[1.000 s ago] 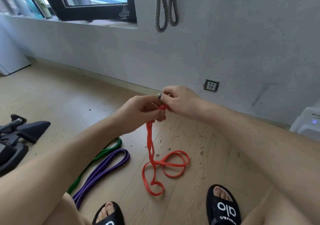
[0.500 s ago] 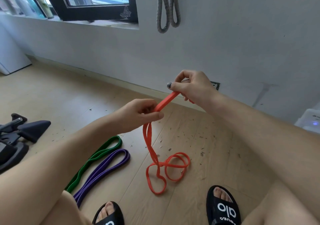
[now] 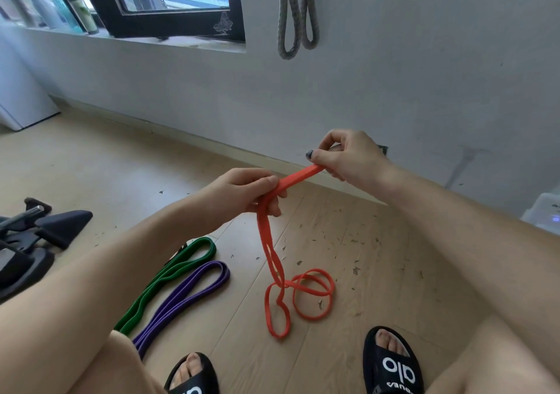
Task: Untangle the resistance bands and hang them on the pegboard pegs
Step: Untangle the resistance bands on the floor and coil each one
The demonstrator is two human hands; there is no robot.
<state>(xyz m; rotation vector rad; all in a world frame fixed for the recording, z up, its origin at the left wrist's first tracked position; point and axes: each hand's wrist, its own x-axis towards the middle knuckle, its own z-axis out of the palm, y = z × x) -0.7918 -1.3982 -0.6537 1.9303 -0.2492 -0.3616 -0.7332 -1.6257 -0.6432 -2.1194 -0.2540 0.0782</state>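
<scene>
An orange resistance band (image 3: 274, 260) hangs from both my hands, and its lower part lies in twisted loops on the wooden floor. My right hand (image 3: 345, 157) pinches the band's top end, up and to the right. Lower down, my left hand (image 3: 242, 195) grips the doubled band, which runs taut between the two hands. On the floor to the left lie a green band (image 3: 169, 275) and a purple band (image 3: 185, 296), side by side and flat. A grey band (image 3: 295, 14) hangs on the wall above; its peg is out of view.
Black exercise equipment (image 3: 36, 236) sits at the left on the floor. My feet in black slides (image 3: 394, 363) stand near the orange loops. A window sill (image 3: 136, 38) with bottles runs along the upper left. A white appliance (image 3: 542, 211) stands at the right wall.
My right hand has pulled away from my left, up and to the right, drawing a short stretch of orange band taut. The loops on the floor have shifted a little.
</scene>
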